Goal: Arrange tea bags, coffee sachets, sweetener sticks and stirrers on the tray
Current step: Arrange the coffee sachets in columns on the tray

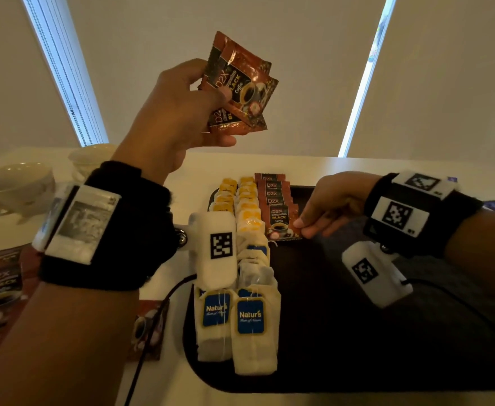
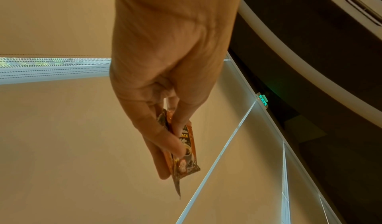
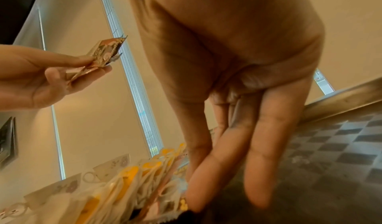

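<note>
I see glossy foil coffee sachets [image 1: 242, 83] at upper centre, creased and shiny. The tea bags [image 1: 252, 323] at lower centre look of thin matt paper with printed paper tags. The tray [image 1: 357, 332] is dark and matt. The cups [image 1: 15, 186] at left look like glazed porcelain.

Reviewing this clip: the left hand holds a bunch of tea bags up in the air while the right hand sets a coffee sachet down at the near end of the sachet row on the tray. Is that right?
Not quite. The left hand holds coffee sachets, not tea bags; the head view shows their brown coffee print. The rest stands: the right hand is at the nearest sachet of the row on the tray.
</note>
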The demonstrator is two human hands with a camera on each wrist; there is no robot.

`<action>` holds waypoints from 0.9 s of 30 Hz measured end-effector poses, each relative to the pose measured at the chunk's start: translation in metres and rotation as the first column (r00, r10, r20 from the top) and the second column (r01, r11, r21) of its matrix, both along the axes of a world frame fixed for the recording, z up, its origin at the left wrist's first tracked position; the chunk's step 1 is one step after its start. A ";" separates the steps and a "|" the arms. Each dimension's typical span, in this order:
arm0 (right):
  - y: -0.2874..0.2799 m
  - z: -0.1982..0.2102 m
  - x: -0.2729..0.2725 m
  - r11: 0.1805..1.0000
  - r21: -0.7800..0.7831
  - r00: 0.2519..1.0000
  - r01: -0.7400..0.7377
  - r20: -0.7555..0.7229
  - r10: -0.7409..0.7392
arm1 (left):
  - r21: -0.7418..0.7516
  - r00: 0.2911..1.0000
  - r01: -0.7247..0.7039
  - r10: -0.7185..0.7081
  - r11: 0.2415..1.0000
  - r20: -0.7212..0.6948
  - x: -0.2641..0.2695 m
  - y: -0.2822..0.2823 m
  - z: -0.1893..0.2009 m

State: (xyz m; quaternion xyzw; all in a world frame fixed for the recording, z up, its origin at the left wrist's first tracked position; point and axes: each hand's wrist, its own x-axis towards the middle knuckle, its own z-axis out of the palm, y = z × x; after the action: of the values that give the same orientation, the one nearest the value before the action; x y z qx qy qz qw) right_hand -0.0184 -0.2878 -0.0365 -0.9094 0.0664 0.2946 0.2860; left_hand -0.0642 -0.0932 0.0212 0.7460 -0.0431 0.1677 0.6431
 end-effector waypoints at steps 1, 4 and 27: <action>0.000 -0.001 0.001 1.000 0.006 1.000 0.004 -0.003 -0.004 | 0.000 1.000 0.003 -0.003 1.000 0.001 0.000 -0.001 0.000; 0.001 -0.004 0.005 1.000 0.012 1.000 0.019 -0.013 -0.018 | -0.006 1.000 0.010 -0.010 1.000 -0.005 0.000 -0.002 0.000; -0.005 -0.007 0.030 1.000 0.005 1.000 0.009 0.008 -0.009 | 0.011 0.999 0.033 -0.033 0.999 -0.007 0.001 -0.004 -0.003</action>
State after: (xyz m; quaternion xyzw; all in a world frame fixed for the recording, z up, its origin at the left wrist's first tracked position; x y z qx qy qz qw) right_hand 0.0116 -0.2926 -0.0430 -0.9095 0.0685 0.2900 0.2900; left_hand -0.0634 -0.0972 0.0184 0.7494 -0.0542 0.1541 0.6416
